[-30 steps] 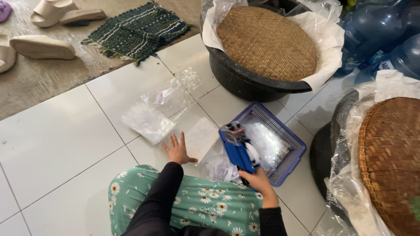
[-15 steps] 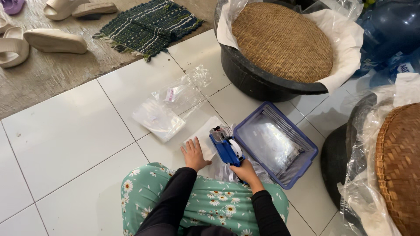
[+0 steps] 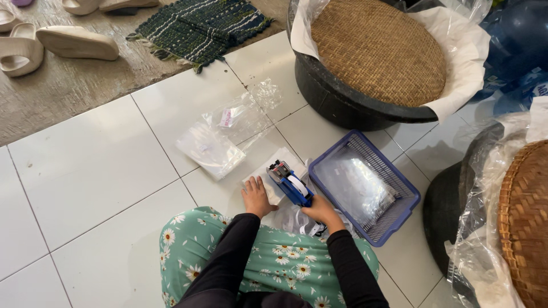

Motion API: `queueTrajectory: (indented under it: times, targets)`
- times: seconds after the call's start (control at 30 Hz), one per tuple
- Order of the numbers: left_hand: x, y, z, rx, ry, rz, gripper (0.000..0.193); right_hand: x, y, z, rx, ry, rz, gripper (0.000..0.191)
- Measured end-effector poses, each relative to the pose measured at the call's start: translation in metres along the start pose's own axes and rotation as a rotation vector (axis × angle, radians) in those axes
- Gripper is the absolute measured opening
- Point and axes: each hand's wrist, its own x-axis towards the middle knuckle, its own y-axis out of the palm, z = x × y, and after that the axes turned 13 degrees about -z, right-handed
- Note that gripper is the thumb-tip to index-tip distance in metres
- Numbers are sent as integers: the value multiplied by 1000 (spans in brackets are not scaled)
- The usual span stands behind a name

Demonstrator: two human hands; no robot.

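My right hand [image 3: 321, 211] grips a blue label gun [image 3: 289, 182], its head pointing down at a flat white packet [image 3: 275, 172] on the floor tiles. My left hand [image 3: 255, 197] lies flat on that packet, fingers spread. To the right stands a blue plastic basket [image 3: 399, 214] holding clear plastic bags [image 3: 357, 183]. More clear bags [image 3: 225, 137] lie on the tiles just beyond the packet. My knees, in green flowered cloth [image 3: 268, 259], are below the hands.
A black tub [image 3: 337, 102] lined with plastic and topped by a woven tray [image 3: 377, 48] stands at the back. Another tub with a woven tray [image 3: 522, 222] is at the right. A dark woven mat [image 3: 197, 25] and sandals [image 3: 77, 43] lie at the far left.
The view has shifted, so everything sits lower and more to the left. The label gun has swung from over the basket edge down onto the white packet, and my left hand rests on it.
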Motion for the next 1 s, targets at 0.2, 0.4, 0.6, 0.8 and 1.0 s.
queueTrajectory:
  times: [0.2, 0.4, 0.6, 0.8, 1.0]
  targets:
    - [-1, -1, 3, -33, 12, -24, 144, -19, -9, -37, -8, 46, -5, 47]
    - [4, 1, 8, -301, -121, -303, 117, -40, -11, -63, 13, 63, -44, 52]
    - [13, -5, 25, -426, -295, -327, 59, -55, 11, -50, 859, 146, -178, 34]
    - [17, -10, 31, -334, -250, -617, 8, -66, 18, -49, 1041, 87, -194, 22]
    - [28, -12, 18, -602, -216, -770, 6, -78, 5, -50, 1117, 81, -238, 27]
